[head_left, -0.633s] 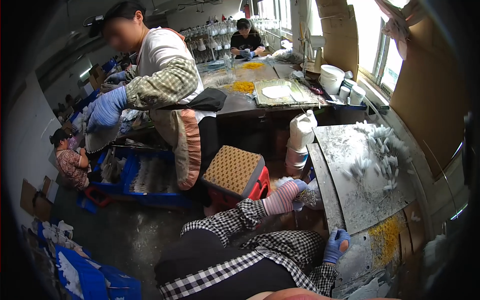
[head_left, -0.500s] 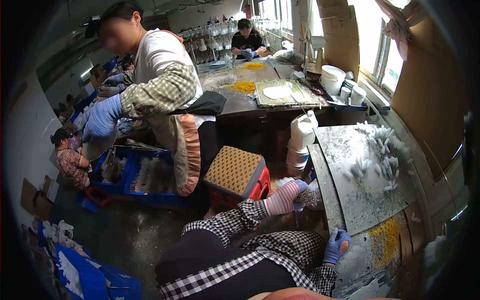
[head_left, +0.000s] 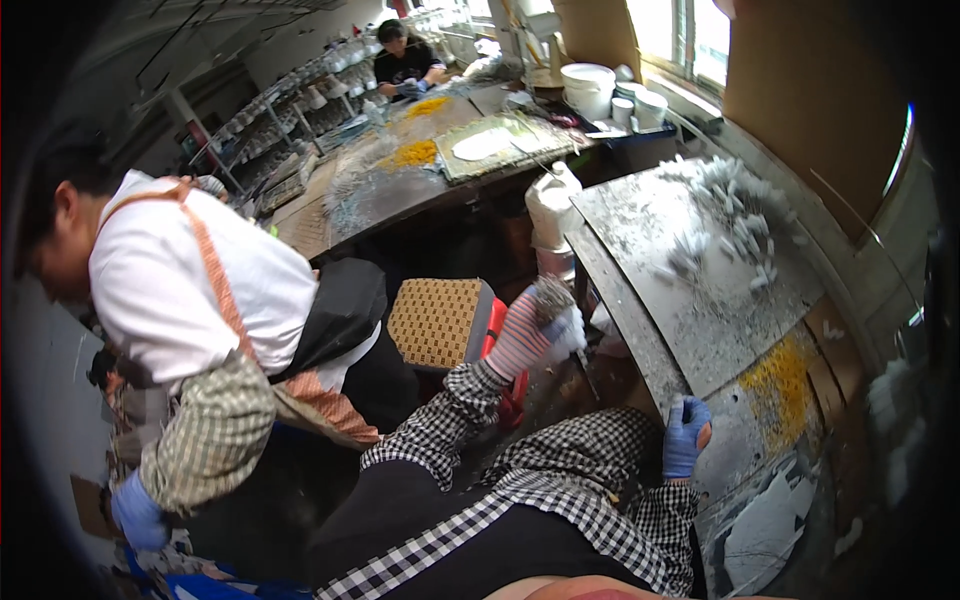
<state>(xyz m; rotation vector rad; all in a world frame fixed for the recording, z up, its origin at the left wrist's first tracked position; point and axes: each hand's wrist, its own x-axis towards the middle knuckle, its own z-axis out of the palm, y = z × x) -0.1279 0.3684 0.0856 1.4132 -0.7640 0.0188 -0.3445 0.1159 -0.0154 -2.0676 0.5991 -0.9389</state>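
My left hand [head_left: 522,335], in a pink-and-grey striped glove, is closed round a bundle of thin wire-like stems [head_left: 552,297] with a white mass at its lower side. It hangs over the gap between the red stool and the workbench. At the near edge of the bench, my right hand [head_left: 685,437] wears a blue glove with bare fingertips. Its fingers are curled in; what they hold, if anything, is hidden. Ahead of it on a grey board [head_left: 650,260] lies a pile of white-tipped thin stems [head_left: 735,225].
Yellow strands [head_left: 778,385] lie right of my right hand. A red stool with a patterned cushion [head_left: 438,320] and a white jug [head_left: 552,205] stand ahead. On my left a co-worker [head_left: 200,290] bends low. Another person [head_left: 405,60] sits at the far table, near white buckets [head_left: 587,92].
The view has shifted. My left hand has come up with the bundle, now turned more upright. The co-worker on the left has bent down, one gloved hand reaching low. My right hand stays by the bench edge.
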